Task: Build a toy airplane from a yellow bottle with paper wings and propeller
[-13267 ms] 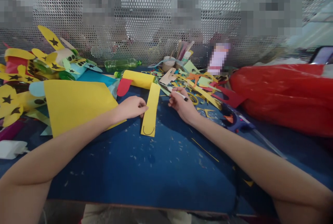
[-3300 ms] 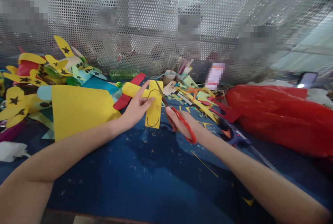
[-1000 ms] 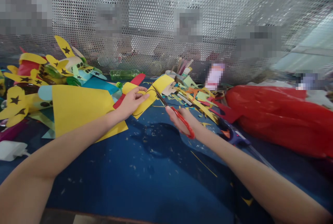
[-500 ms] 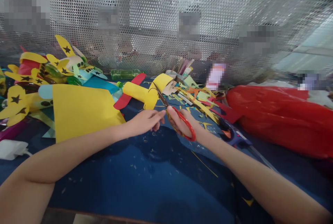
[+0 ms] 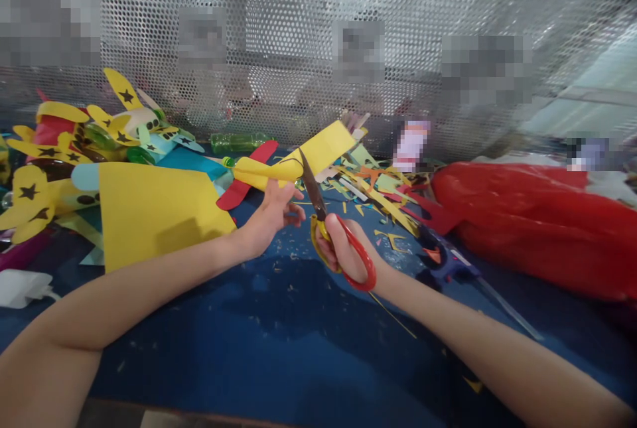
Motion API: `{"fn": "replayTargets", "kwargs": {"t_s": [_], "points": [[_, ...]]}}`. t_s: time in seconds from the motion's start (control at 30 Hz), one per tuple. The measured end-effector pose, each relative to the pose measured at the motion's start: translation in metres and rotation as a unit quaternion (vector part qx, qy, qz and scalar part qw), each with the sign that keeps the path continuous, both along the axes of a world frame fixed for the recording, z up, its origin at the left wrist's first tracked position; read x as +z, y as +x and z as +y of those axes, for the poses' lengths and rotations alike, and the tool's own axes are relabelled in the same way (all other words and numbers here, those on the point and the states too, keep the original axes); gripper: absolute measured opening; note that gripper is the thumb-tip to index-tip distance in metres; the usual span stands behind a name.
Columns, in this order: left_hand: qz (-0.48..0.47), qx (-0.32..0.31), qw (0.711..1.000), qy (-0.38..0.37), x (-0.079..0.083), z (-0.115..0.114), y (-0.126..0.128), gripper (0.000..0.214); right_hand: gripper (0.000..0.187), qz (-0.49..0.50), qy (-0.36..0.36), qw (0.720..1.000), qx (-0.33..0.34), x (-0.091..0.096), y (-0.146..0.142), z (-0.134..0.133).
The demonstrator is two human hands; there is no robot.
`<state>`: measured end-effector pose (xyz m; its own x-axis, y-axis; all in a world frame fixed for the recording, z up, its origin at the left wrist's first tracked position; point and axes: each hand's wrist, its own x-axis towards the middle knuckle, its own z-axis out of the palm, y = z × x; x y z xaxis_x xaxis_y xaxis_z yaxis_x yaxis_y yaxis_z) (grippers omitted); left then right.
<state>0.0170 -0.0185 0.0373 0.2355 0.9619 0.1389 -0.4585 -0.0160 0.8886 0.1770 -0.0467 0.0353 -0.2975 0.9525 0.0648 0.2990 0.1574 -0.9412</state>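
Observation:
My right hand [image 5: 343,245] is wrapped round a pair of scissors [image 5: 314,192] with red and yellow handles. Their dark blades point up and away, close together, and the tips overlap a strip of yellow paper [image 5: 326,149] that carries a curved black line. My left hand [image 5: 273,212] is at the near edge of this paper, its fingers apart and its upper fingertips against the edge. Behind the paper's left end lies a red paper wing shape [image 5: 231,199], beside a bottle with a green cap [image 5: 228,162].
A large yellow sheet [image 5: 149,209] lies at left, near paper-covered bottle planes [image 5: 54,142]. Coloured paper scraps [image 5: 383,192] are heaped behind my right hand. At right are a blue glue gun [image 5: 455,265] and a red plastic bag [image 5: 537,229]. A perforated metal panel [image 5: 293,16] stands behind.
My left hand has moved up and left to the yellow paper. The paper, curled before, now stretches out flatter to the upper right. My right hand has drawn slightly nearer with the scissors.

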Motion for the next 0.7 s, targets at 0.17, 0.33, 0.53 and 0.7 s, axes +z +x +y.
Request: {"fn": "replayTargets", "kwargs": {"t_s": [0.17,0.33,0.53,0.7], "points": [[-0.052,0.01,0.998,-0.046,0.0103,0.002,-0.0003,0.042,0.063,0.024,-0.013,1.0,-0.006,-0.0036,-0.0008,0.001],[-0.058,0.074,0.996,0.01,0.0093,0.0045,-0.0025,0.032,0.061,0.015,-0.024,1.0,-0.005,-0.0038,-0.0019,-0.0003],[-0.061,0.162,0.985,-0.003,0.0086,0.0052,-0.0025,0.032,0.062,-0.031,0.005,0.999,0.02,-0.0034,-0.0009,0.0015],[-0.066,0.171,0.982,-0.04,0.008,0.0036,-0.0003,0.035,0.069,-0.035,-0.004,0.999,0.022,-0.0089,-0.0021,0.0052]]}}
